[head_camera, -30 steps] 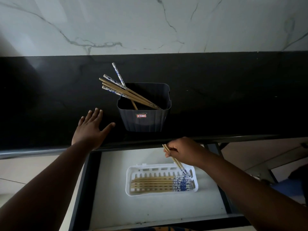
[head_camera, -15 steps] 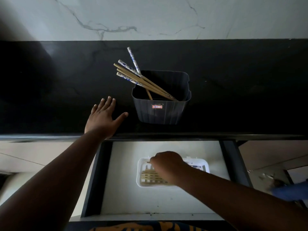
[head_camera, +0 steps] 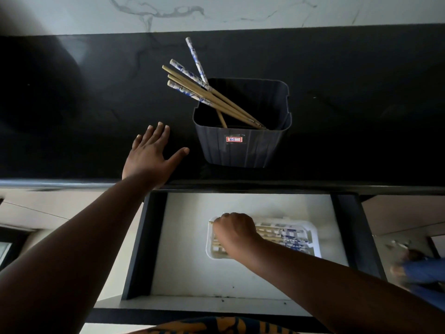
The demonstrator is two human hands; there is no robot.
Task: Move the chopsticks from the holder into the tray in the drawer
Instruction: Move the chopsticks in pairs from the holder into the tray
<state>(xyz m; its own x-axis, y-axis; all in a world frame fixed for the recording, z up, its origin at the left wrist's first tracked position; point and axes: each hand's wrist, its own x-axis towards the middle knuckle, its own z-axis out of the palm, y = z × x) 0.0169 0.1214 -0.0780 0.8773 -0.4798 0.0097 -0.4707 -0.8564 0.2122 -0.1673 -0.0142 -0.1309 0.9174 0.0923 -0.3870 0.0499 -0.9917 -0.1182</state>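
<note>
Fingers of the right hand (head_camera: 232, 231), curled and seemingly still gripping chopsticks, have dropped into the tray (head_camera: 313, 227) in the drawer (head_camera: 346, 237). Left hand (head_camera: 150, 155) stays flat on the bench (head_camera: 72, 104). Five chopsticks (head_camera: 192, 86) remain in the holder (head_camera: 243, 150).

A black counter (head_camera: 72, 104) runs below a white marble wall (head_camera: 265, 10); blurred blue cloth (head_camera: 423, 276) lies at the right.
</note>
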